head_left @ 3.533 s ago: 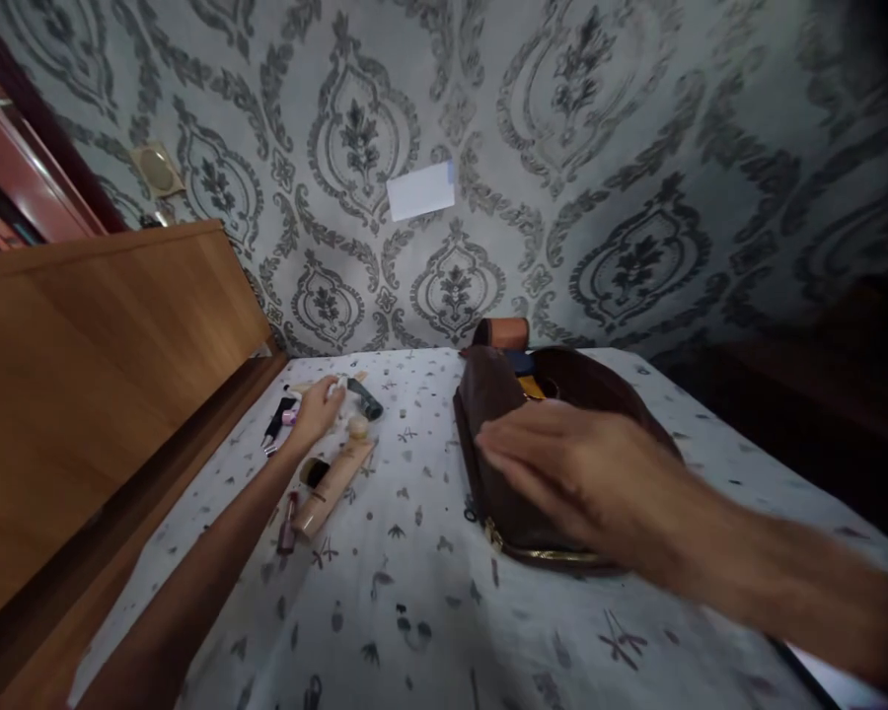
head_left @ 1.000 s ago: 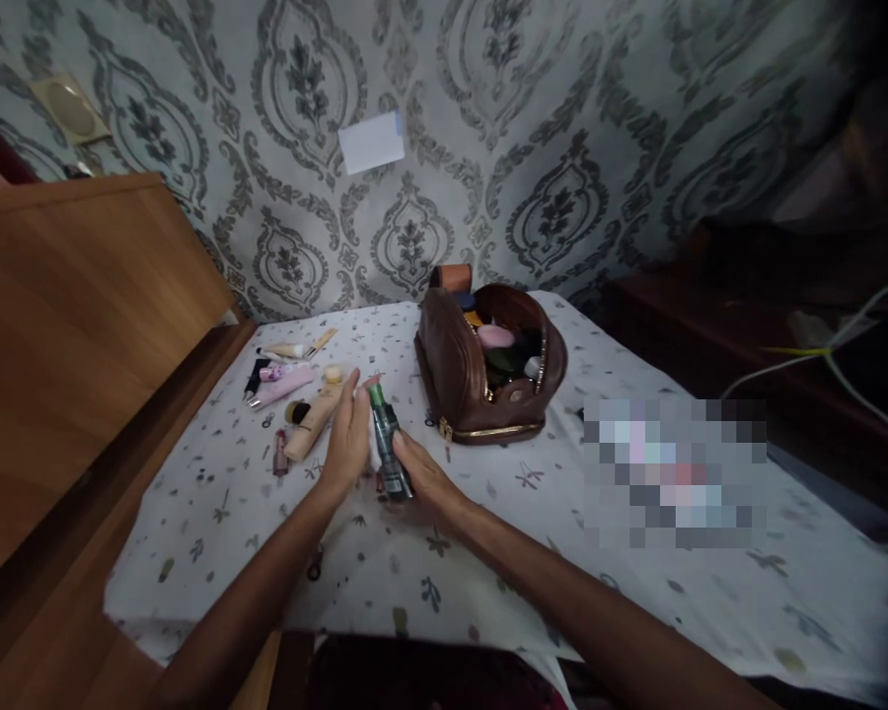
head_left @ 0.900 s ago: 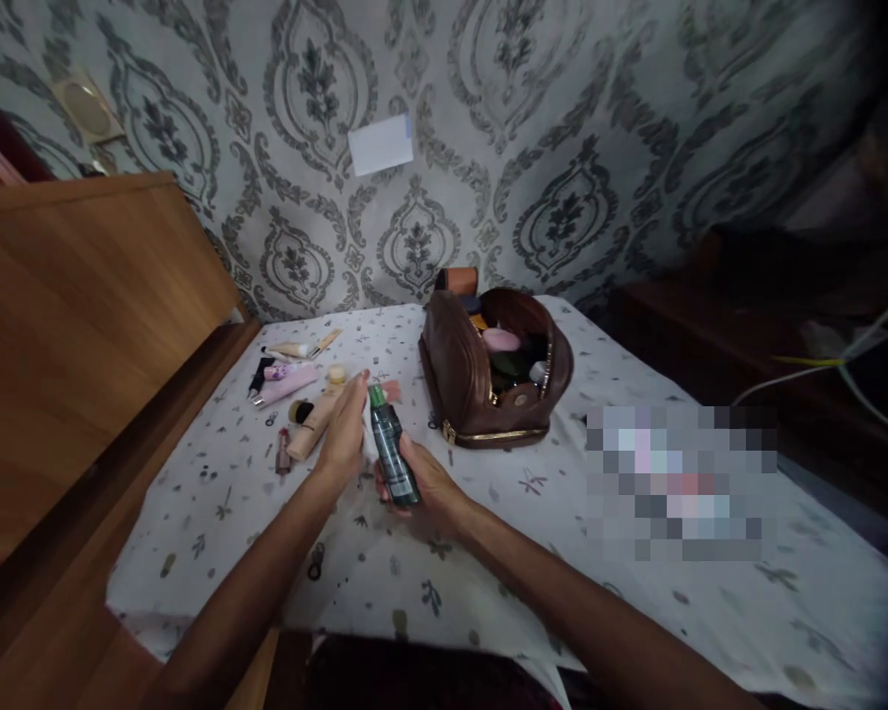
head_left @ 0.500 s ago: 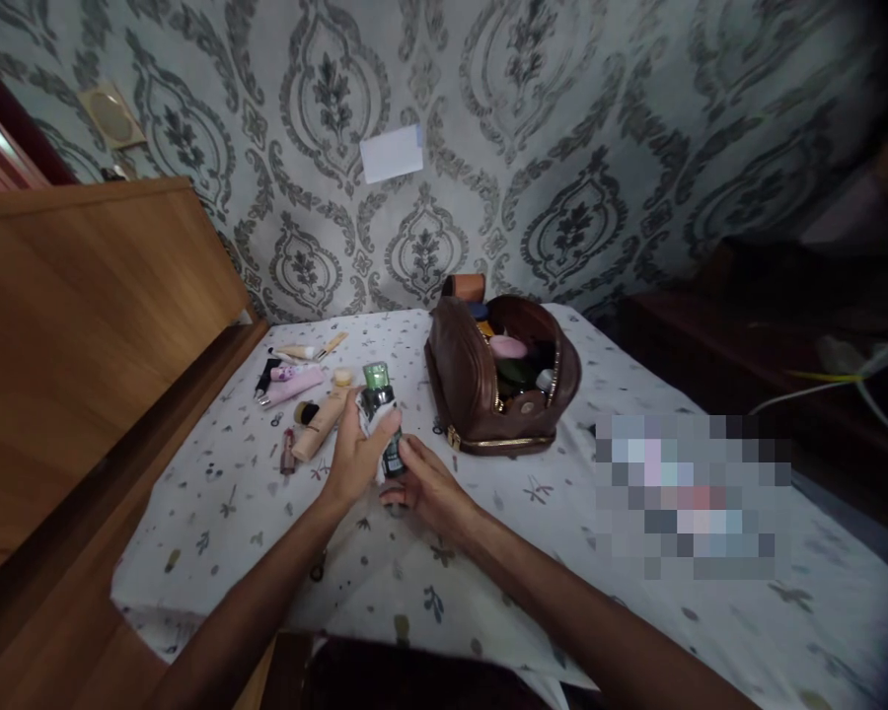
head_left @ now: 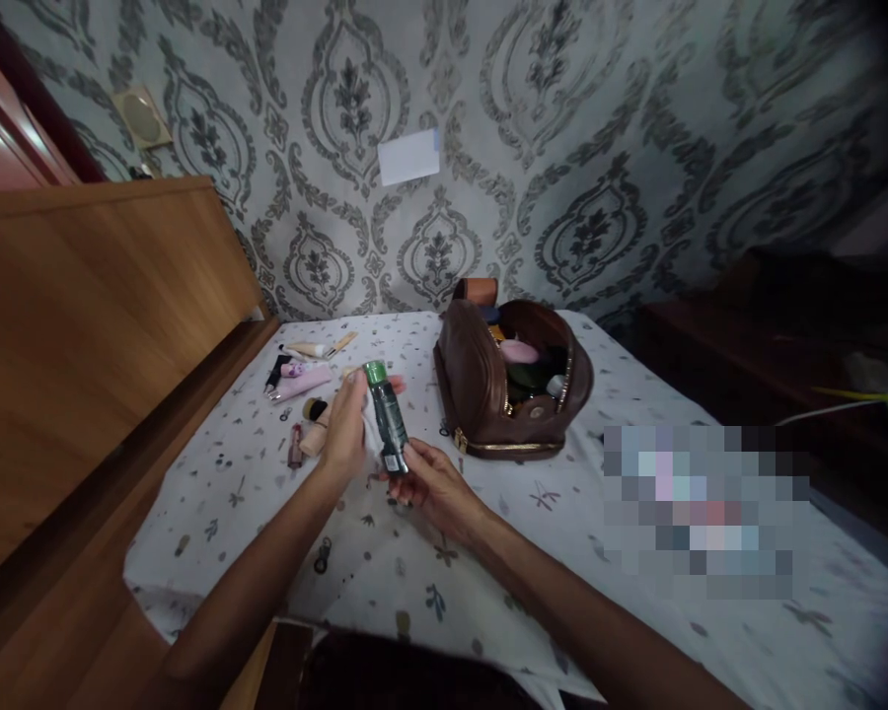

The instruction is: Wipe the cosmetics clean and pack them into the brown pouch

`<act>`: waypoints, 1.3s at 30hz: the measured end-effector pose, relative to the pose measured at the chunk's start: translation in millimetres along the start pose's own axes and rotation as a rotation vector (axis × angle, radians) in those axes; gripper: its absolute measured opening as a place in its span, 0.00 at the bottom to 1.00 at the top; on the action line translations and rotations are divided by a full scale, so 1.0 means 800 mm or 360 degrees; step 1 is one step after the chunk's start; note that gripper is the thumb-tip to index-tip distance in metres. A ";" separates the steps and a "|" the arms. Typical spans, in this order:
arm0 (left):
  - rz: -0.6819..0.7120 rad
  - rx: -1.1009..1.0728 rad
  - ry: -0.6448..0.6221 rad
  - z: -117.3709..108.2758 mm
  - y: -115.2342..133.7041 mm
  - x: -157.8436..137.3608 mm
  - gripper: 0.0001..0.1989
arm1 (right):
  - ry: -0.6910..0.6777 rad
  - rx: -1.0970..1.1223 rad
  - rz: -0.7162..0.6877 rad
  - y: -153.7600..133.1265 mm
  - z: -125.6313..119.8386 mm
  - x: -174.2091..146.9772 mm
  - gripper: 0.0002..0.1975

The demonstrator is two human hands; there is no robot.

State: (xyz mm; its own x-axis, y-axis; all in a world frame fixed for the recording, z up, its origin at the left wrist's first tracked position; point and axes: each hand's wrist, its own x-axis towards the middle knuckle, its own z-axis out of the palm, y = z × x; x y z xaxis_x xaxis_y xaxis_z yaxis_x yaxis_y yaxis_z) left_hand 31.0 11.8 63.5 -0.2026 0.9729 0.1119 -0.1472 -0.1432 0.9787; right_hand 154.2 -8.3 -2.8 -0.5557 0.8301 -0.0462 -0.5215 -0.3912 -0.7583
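Note:
A dark green tube with a bright green cap (head_left: 389, 419) is held tilted above the table, cap end up. My right hand (head_left: 440, 485) grips it by the lower end, fingers closed. On its left side, my left hand (head_left: 346, 424) is closed round a white wipe (head_left: 372, 439) pressed against the tube; some of its fingertips show behind the cap. Just left of my left hand lie a beige tube (head_left: 314, 438), partly hidden by that hand, a dark round-topped item (head_left: 313, 409) and a small brownish-pink tube (head_left: 295, 447).
A brown leather toiletry bag (head_left: 474, 380) stands unzipped to the right, with several items inside, including a pink one (head_left: 519, 351). Pink tubes (head_left: 301, 383) and brushes (head_left: 311, 349) lie at the back left. A wooden panel (head_left: 104, 325) borders the table's left side; a blurred patch covers the right.
The tube has turned so more of its front shows. My left thumb and the wipe have moved off its front to its left side and behind. The view has shifted slightly.

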 end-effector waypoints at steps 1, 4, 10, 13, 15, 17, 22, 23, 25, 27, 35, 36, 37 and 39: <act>-0.0083 -0.0121 -0.0101 0.001 0.000 -0.001 0.30 | -0.0006 0.0020 0.0014 -0.001 0.001 -0.001 0.23; -0.0339 -0.0241 -0.0442 0.002 -0.013 -0.018 0.30 | 0.0034 0.0074 0.0033 -0.002 0.000 0.000 0.26; -0.0127 0.0144 -0.0390 -0.016 -0.024 -0.034 0.22 | 0.0151 -0.0441 -0.0031 -0.006 -0.011 0.004 0.30; 0.0117 0.0676 -0.0417 -0.032 -0.015 -0.026 0.19 | 0.0342 -0.0715 -0.0314 -0.017 -0.015 0.005 0.27; 0.0208 0.1104 -0.0516 -0.041 -0.010 -0.026 0.17 | 0.0436 -0.0689 -0.0471 -0.025 -0.015 0.005 0.26; 0.0307 0.1475 -0.0572 -0.047 -0.008 -0.030 0.16 | 0.0462 -0.0569 -0.0539 -0.032 -0.014 0.004 0.25; 0.0398 0.1665 -0.0642 -0.051 -0.009 -0.039 0.16 | 0.0524 -0.0469 -0.0489 -0.035 -0.011 0.001 0.22; 0.0372 0.1582 -0.0643 -0.052 -0.011 -0.038 0.18 | 0.0529 -0.0480 -0.0482 -0.036 -0.010 0.000 0.22; 0.0264 0.1348 -0.0595 -0.055 -0.015 -0.031 0.21 | 0.0499 -0.0539 -0.0504 -0.037 -0.010 -0.002 0.21; 0.0054 0.1078 -0.0498 -0.058 -0.020 -0.023 0.23 | 0.0434 -0.0616 -0.0566 -0.039 -0.009 -0.003 0.19; -0.0683 -0.0290 0.0039 -0.061 -0.020 -0.020 0.09 | 0.0263 -0.0538 -0.0789 -0.040 -0.011 -0.006 0.15; -0.0691 -0.0328 0.0057 -0.060 -0.019 -0.023 0.09 | 0.0251 -0.0538 -0.0800 -0.039 -0.011 -0.006 0.15; -0.0701 -0.0369 0.0084 -0.059 -0.019 -0.026 0.10 | 0.0241 -0.0552 -0.0815 -0.039 -0.011 -0.006 0.15; -0.0734 -0.0491 0.0126 -0.056 -0.018 -0.030 0.10 | 0.0215 -0.0624 -0.0845 -0.038 -0.010 -0.008 0.14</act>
State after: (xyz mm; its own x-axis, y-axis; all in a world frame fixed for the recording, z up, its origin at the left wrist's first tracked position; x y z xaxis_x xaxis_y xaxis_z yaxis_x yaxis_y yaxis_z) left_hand -5.2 -17.9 38.8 -0.1204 0.9324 -0.3407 -0.5119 0.2358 0.8261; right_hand 178.6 1.5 15.5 -0.1893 0.9224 0.3366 -0.4138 0.2360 -0.8793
